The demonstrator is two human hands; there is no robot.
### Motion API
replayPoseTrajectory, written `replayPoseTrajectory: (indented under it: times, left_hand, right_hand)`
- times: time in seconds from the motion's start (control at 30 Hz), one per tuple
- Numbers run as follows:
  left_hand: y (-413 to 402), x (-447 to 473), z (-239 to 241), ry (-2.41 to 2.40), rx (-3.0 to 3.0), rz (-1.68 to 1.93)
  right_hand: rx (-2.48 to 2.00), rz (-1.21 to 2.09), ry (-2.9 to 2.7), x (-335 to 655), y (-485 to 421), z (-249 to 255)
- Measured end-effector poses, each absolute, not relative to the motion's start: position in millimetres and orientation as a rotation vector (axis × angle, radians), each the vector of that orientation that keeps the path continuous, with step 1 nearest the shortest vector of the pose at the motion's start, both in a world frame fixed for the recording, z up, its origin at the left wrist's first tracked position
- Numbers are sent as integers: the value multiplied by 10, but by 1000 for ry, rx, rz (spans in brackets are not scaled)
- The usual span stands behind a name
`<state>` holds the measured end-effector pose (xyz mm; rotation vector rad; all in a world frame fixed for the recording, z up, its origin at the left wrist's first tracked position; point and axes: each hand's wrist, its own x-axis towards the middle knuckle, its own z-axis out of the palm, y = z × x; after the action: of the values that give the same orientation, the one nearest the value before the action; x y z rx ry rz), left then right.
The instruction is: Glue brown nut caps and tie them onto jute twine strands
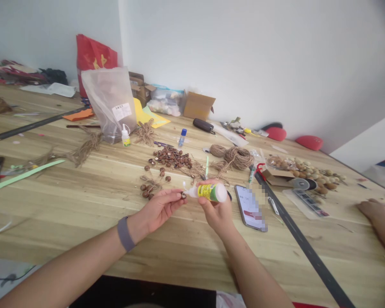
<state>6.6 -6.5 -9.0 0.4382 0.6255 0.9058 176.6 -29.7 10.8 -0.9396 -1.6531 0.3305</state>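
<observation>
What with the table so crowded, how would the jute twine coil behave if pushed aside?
The twine coil is loosely wound, so it would probably deform and drag rather than roll. Its trailing strands would likely snag the nut shells nearby. Thin fibre, so probably light.

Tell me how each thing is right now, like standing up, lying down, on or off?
Left hand, pinching a small brown nut shell.
Right hand, gripping a white plastic glue bottle with yellow-green label, tipped sideways, nozzle at the shell.
Second small white glue bottle, standing upright.
Black smartphone, lying flat, screen lit.
Small blue-capped bottle, upright, cap on.
Brown jute twine bundle, coiled, lying flat.
</observation>
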Motion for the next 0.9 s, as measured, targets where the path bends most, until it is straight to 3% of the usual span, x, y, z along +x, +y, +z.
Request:
replayPoseTrajectory:
  times: [0.9]
  left_hand:
    - [-103, 76, -84, 645, 547, 960]
  right_hand:
    - [-914, 281, -1705, 1729, -331, 161]
